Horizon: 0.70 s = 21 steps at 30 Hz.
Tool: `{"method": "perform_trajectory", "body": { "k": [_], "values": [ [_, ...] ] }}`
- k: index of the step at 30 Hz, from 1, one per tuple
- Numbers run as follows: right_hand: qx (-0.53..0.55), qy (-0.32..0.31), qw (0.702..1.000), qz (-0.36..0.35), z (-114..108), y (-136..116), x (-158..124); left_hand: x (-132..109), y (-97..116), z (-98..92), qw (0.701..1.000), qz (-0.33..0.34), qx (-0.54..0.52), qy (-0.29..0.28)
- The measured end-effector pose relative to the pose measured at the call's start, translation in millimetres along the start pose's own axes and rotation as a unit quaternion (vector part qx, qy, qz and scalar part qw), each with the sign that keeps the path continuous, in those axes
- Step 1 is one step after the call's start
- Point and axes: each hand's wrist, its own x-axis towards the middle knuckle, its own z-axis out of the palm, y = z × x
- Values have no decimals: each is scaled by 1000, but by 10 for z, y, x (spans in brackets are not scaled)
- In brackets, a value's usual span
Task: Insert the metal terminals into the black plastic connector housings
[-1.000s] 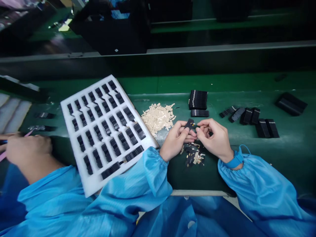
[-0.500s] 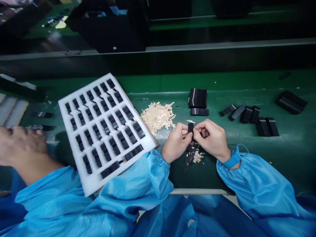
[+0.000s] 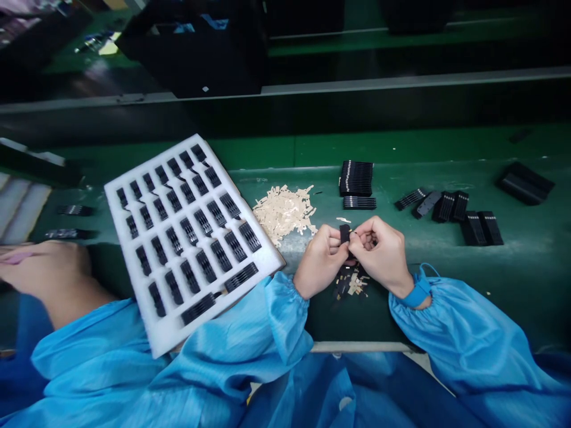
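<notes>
My left hand point(image 3: 320, 261) and my right hand point(image 3: 381, 252) meet above the green bench mat point(image 3: 428, 321). Their fingertips hold a small black plastic part point(image 3: 344, 234) upright between them. Whatever the right fingertips press against it is too small to make out. A heap of beige metal-like strips point(image 3: 284, 213) lies just beyond my left hand. Below my hands is a small scatter of beige and black bits point(image 3: 348, 284). A blue strap point(image 3: 418, 292) circles my right wrist.
A white foam tray point(image 3: 263, 266) with rows of black parts lies left of my hands. Black stacks point(image 3: 355, 178) and loose groups point(image 3: 473, 229) sit to the right. Another person's hand point(image 3: 42, 267) in a blue sleeve works at far left, beyond a long rail point(image 3: 285, 89).
The black part has turned from tilted to upright between my fingertips, and my hands have drawn closer around it. The other person's hand has shifted at the left edge.
</notes>
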Motion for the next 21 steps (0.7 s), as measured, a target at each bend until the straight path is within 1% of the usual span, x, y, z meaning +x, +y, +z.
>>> {"method": "perform_trajectory", "body": {
  "k": [4, 9, 16, 19, 21],
  "values": [
    [8, -3, 1000, 3, -18, -4, 10, -2, -24, -19, 999, 33, 31, 5],
    [60, -41, 996, 49, -52, 22, 36, 23, -20, -71, 994, 77, 78, 6],
    [103, -60, 988, 94, -63, 66, 65, -2, 14, -118, 979, 128, 160, 20],
    [77, -72, 991, 77, -81, 76, 76, -10, 7, -131, 972, 134, 191, 23],
    [19, -62, 997, 31, -98, 68, 81, 1, 16, -128, 979, 107, 171, 22]
  ]
}}
